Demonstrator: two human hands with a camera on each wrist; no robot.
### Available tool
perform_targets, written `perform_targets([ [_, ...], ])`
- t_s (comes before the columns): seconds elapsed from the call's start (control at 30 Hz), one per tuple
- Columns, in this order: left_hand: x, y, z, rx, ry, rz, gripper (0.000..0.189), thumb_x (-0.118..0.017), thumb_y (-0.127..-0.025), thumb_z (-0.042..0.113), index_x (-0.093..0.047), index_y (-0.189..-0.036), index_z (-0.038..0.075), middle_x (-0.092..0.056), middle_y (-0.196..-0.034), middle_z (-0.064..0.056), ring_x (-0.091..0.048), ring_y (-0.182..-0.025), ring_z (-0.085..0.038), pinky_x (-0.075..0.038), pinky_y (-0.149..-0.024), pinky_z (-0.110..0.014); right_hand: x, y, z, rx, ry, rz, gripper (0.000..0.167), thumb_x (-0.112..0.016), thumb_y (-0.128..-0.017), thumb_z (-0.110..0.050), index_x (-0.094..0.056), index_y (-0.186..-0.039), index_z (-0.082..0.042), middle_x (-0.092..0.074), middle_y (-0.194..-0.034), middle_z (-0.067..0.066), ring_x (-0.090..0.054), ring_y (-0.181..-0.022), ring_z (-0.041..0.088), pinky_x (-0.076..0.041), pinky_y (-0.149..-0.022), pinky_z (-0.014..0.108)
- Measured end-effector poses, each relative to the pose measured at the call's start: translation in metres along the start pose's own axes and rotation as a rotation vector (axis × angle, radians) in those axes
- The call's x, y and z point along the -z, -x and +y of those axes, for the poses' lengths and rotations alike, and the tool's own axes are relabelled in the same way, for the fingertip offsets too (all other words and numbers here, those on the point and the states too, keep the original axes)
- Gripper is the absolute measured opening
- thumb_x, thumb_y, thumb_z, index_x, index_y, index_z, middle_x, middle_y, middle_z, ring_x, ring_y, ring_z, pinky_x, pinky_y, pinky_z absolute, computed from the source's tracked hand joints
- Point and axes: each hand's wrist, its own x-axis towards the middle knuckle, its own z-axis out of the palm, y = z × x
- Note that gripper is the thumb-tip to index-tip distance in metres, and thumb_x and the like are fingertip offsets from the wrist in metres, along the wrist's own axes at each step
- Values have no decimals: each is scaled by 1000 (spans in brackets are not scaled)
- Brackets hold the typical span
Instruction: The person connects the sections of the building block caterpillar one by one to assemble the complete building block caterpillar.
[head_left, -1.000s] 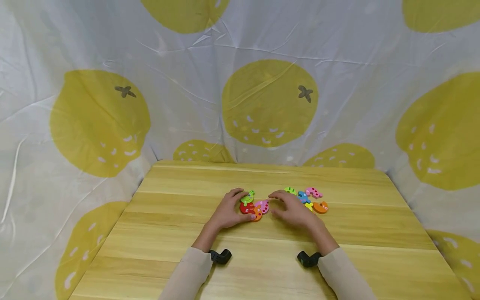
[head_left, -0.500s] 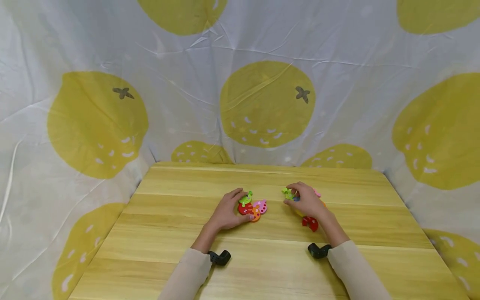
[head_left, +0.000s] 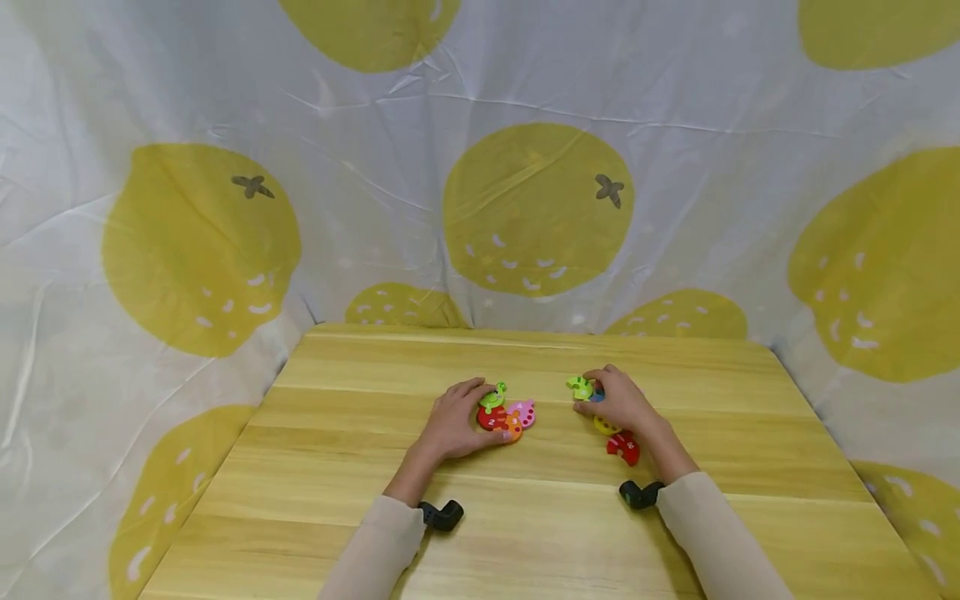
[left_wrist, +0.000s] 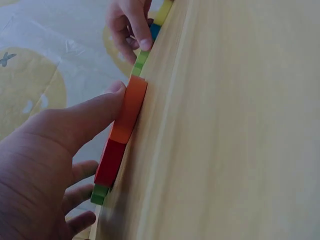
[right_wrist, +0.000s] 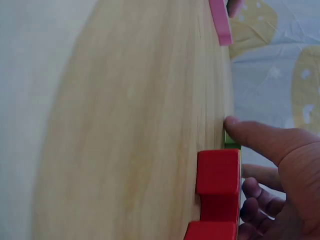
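Note:
Joined numbered puzzle pieces lie flat on the table: a green smiling head, a red piece, an orange piece and a pink piece. My left hand grips this group from the left, thumb against the orange edge, fingers by the head. To the right, thumb and index of my right hand pinch a light-green puzzle piece. A blue piece shows partly under that hand. Nearer me lie a yellow piece and a red piece marked 8.
The wooden table runs back to a hanging cloth printed with yellow fruit. Black wrist devices sit at both cuffs, the left device and the right device. Table surface separates the two groups of pieces.
My right hand has moved right, from beside the pink piece to the right-hand group, and taken hold of the light-green piece. The red 8 piece has come into view. My left hand stays put.

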Motion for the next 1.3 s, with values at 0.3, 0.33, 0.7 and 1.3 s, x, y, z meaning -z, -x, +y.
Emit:
perform_targets([
  [0.3,6,1,-11,-6,28,-8,94,-76,-76,72,-49,-154,25,-38,-165,-3,-33,-153,-35,-27,-121,-61,-4,-1,1,28,-39,26,58,-81,-89,-32,-65,-132,2,-59,-116,17,-61,-101,30,-53,-94,51],
  [0.33,6,1,-12,-10,33,-8,95,-76,-77,72,-49,-154,25,-38,-165,-3,-34,-153,-35,-28,-121,-61,-5,-1,0,38,-49,28,57,-81,-89,-31,-65,-132,2,-59,-119,18,-61,-105,33,-52,-96,53],
  [0.7,6,2,-14,-36,81,-64,92,-74,-83,66,-44,-158,22,-33,-168,5,-25,-158,-27,-24,-127,-53,-4,9,-9,78,-199,30,54,-83,-88,-22,-63,-134,-1,-65,-109,11,-58,-90,22,-52,-81,35],
  [1.3,10,1,-14,-122,35,-93,87,-70,-89,60,-41,-159,17,-33,-169,0,-24,-159,-26,-14,-130,-50,-29,5,-42,154,-280,9,49,-83,-87,-15,-65,-132,-4,-63,-104,9,-58,-82,17,-49,-68,24],
])
